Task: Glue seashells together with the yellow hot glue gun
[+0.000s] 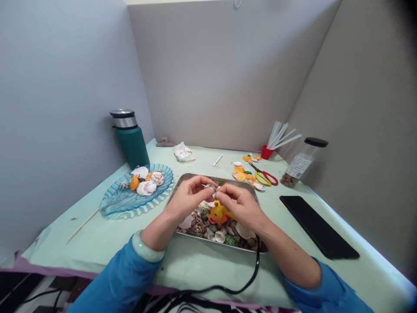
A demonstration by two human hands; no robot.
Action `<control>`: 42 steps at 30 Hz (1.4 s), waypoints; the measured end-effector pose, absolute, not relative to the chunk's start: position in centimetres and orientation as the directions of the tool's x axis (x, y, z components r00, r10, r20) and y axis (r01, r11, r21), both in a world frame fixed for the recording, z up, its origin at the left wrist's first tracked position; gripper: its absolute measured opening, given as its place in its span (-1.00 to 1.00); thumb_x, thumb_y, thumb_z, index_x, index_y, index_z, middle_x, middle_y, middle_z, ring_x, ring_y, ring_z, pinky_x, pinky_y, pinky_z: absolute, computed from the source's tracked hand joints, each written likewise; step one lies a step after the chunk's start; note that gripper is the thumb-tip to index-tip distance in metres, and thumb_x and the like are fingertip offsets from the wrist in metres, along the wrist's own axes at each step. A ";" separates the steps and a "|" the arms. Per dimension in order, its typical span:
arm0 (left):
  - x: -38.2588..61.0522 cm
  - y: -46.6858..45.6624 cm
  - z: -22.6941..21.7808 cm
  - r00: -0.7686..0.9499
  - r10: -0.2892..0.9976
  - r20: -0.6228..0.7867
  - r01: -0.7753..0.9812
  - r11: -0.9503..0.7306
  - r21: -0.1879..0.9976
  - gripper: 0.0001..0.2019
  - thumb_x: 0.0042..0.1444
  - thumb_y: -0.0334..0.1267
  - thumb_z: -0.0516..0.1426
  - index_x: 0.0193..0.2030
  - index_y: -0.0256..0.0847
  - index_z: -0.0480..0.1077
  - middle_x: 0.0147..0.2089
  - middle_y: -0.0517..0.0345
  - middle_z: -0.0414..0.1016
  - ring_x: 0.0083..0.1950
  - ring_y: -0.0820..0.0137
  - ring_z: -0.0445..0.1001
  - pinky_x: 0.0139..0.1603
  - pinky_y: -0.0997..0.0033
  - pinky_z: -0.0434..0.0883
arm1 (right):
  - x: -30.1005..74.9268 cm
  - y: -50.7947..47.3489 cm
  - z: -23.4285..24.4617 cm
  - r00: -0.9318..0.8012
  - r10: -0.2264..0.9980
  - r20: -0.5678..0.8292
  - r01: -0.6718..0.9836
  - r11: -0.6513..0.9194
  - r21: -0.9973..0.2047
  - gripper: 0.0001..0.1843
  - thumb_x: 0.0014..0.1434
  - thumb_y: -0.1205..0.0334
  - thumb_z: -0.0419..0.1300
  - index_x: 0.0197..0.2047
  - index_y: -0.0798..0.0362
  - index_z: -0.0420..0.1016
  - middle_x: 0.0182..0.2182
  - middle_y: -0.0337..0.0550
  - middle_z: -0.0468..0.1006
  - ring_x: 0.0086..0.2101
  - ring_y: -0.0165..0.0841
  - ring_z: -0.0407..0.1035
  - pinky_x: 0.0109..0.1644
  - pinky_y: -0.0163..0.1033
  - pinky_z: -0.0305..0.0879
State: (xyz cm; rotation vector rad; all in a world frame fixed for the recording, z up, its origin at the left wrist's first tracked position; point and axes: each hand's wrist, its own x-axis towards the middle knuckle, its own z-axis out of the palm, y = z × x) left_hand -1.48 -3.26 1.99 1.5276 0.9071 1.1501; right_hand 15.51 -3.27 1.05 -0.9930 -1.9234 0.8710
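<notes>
The left hand (187, 198) is pinching a small grey-and-white shell-like piece (210, 187) above a rectangular silver metal tray (183, 179). The right hand (243, 205) is meeting it from the right, thumb and fingers curling together; I cannot tell whether they are gripping the piece too. Below, a yellow-and-orange toy figure (219, 214) is lying on mixed shells (220, 237). At left, a translucent blue scalloped plate (112, 205) is holding pale and orange shells (146, 188), while a teal bottle (132, 145) is standing beyond. At right, scissors with red and yellow handles (263, 177) are lying farther away than a flat black slab (317, 226).
</notes>
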 end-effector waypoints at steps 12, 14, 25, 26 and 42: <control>-1.3 -3.2 1.9 0.283 0.937 0.206 -0.074 -0.193 0.978 -0.72 0.01 -0.21 0.18 -0.17 -0.34 0.39 -0.44 0.15 0.44 -0.38 0.47 0.41 -0.28 0.46 0.36 | 15.6 -3.2 0.6 -0.296 0.850 0.436 0.449 0.526 -0.722 -0.71 0.22 0.08 0.01 -0.41 0.08 0.38 -0.52 -0.29 0.37 -0.47 -0.48 0.21 -0.40 -0.38 0.10; -1.4 -3.0 1.7 0.292 0.938 0.188 -0.116 -0.160 0.980 -0.72 0.02 -0.20 0.18 -0.16 -0.33 0.38 -0.42 0.13 0.45 -0.37 0.46 0.43 -0.25 0.43 0.36 | 15.5 -3.3 0.6 -0.276 0.841 0.466 0.449 0.541 -0.711 -0.70 0.22 0.08 0.01 -0.42 0.08 0.37 -0.53 -0.28 0.36 -0.47 -0.46 0.22 -0.39 -0.37 0.11; -1.5 -3.0 1.6 0.265 0.955 0.132 -0.140 -0.097 0.985 -0.72 -0.01 -0.18 0.20 -0.21 -0.33 0.40 -0.41 0.10 0.47 -0.41 0.46 0.42 -0.28 0.43 0.36 | 15.4 -3.5 0.6 -0.265 0.781 0.566 0.484 0.615 -0.622 -0.77 0.22 0.17 0.04 -0.40 0.07 0.38 -0.47 -0.21 0.43 -0.43 -0.43 0.27 -0.32 -0.32 0.15; -1.5 -3.0 1.7 0.261 0.956 0.135 -0.133 -0.103 0.986 -0.73 -0.01 -0.19 0.20 -0.21 -0.33 0.40 -0.41 0.11 0.47 -0.41 0.47 0.42 -0.28 0.44 0.36 | 15.3 -3.6 0.6 -0.270 0.779 0.566 0.487 0.618 -0.617 -0.78 0.22 0.17 0.04 -0.40 0.07 0.38 -0.47 -0.21 0.43 -0.43 -0.42 0.27 -0.32 -0.32 0.15; -1.2 -3.5 2.2 0.268 0.940 0.210 -0.007 -0.216 0.976 -0.79 0.00 -0.21 0.18 -0.27 -0.31 0.39 -0.42 0.17 0.41 -0.40 0.50 0.36 -0.33 0.49 0.33 | 15.3 -3.8 0.6 -0.268 0.752 0.602 0.499 0.643 -0.581 -0.81 0.15 0.14 0.13 -0.19 0.05 0.36 -0.40 -0.20 0.39 -0.46 -0.45 0.25 -0.34 -0.31 0.20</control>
